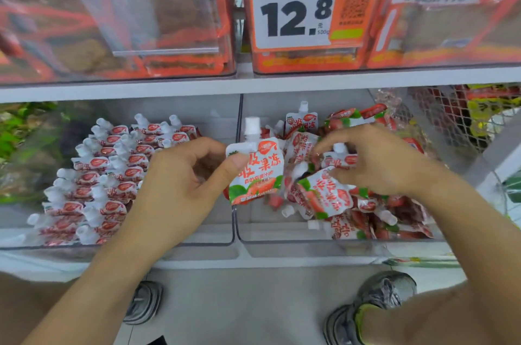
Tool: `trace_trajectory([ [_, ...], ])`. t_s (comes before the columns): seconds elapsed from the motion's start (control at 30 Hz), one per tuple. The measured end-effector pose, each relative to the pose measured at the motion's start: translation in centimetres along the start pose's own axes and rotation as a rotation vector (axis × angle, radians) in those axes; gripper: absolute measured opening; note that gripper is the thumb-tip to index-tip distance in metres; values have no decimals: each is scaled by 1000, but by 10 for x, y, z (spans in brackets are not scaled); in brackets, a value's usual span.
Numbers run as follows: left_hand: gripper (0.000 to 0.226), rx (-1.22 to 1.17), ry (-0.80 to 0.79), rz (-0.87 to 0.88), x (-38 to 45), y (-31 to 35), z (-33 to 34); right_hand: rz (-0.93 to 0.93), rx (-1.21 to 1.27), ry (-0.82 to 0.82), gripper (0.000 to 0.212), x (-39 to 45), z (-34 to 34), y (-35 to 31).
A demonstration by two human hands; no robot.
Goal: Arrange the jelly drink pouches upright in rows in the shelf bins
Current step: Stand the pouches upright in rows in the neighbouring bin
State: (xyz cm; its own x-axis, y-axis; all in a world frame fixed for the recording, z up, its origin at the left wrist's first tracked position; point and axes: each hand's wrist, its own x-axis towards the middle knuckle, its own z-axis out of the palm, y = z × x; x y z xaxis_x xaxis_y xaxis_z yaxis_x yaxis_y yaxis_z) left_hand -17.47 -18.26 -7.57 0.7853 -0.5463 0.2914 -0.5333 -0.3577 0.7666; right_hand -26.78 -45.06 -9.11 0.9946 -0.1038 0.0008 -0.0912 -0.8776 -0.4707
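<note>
right now your left hand (180, 175) pinches an upright white pouch (255, 172) with strawberry art, red "吸果冻" lettering and a white cap, over the divider between the bins. your right hand (377, 160) curls around a tilted pouch (327, 192) atop the loose pile (380, 212); neat rows (107, 172) fill the left bin (208, 234).

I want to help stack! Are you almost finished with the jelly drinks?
About halfway. The left bin already holds neat upright rows. My left hand holds one pouch upright, and my right hand picks another from the jumbled pile in the right bin, still unsorted.
</note>
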Motion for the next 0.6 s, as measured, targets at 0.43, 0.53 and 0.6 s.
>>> trace_trajectory([
  [0.43,13,746,-735,296,-2,11,54,-28,-156,41,65,-6,2,1],
  [0.53,34,659,-791,302,-2,14,56,-57,-144,198,30,-23,-8,-8],
  [0.6,42,565,-812,303,0,20,56,20,-216,176,29,-33,-13,-12],
])
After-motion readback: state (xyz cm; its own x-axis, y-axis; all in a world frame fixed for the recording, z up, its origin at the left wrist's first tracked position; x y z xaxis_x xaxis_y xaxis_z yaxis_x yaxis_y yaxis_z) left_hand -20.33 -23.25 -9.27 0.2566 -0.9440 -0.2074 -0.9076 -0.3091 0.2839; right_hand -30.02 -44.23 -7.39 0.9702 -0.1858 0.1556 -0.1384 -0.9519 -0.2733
